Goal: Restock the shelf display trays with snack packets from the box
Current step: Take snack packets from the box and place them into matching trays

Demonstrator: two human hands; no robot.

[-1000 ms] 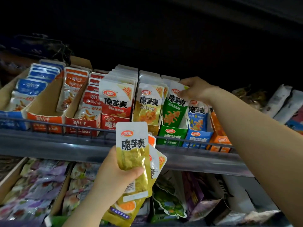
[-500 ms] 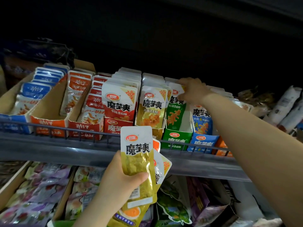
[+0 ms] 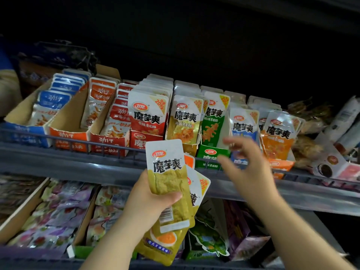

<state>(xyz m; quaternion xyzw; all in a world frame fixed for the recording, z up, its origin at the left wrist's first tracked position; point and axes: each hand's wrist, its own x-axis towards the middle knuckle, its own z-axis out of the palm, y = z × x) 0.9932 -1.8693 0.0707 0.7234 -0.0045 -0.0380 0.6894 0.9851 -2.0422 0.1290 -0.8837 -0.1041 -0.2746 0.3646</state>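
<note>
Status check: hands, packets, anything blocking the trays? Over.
Left hand grips packets, yellow in front. Right hand open, empty, in front of green tray. No obstruction seen at trays.

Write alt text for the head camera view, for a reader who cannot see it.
A person's left hand grips a fan of yellow-and-white foil snack packets in front of a grey metal shelf, while the empty right hand, fingers spread and blurred, hovers before the green cardboard display tray among other stocked trays.
</note>
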